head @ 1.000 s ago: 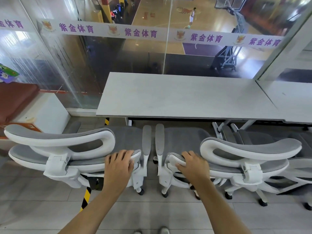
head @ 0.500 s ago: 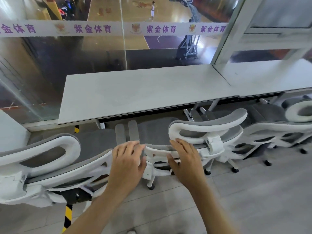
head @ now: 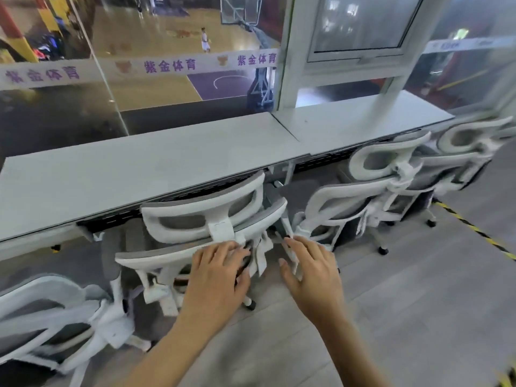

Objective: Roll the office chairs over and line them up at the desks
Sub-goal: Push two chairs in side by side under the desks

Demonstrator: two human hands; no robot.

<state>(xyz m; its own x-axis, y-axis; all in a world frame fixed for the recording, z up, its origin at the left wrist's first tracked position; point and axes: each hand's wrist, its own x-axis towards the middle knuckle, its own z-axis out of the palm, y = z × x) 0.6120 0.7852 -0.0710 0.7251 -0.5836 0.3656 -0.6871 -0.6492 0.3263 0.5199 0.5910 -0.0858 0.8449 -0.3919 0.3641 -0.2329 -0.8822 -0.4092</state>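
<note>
4 white office chairs stand along the worktop (head: 156, 166). The leftmost chair (head: 55, 317) is blurred and cut off. The left hand (head: 217, 277) rests flat, fingers spread, on the second chair (head: 201, 219) backrest. The right hand (head: 312, 272) hovers spread, holding nothing. The third chair (head: 371, 185) and fourth chair (head: 472, 146) sit tucked in, blurred.

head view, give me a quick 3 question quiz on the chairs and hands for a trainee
1. True or false: the left hand rests on the back of the middle chair.
2. Which hand is off the chairs? A) left B) right
3. Fill in: the chairs stand along the ____.

Key: 1 true; 2 B, its fingers are spread in the gap beside that chair, holding nothing; 3 desk.
</note>
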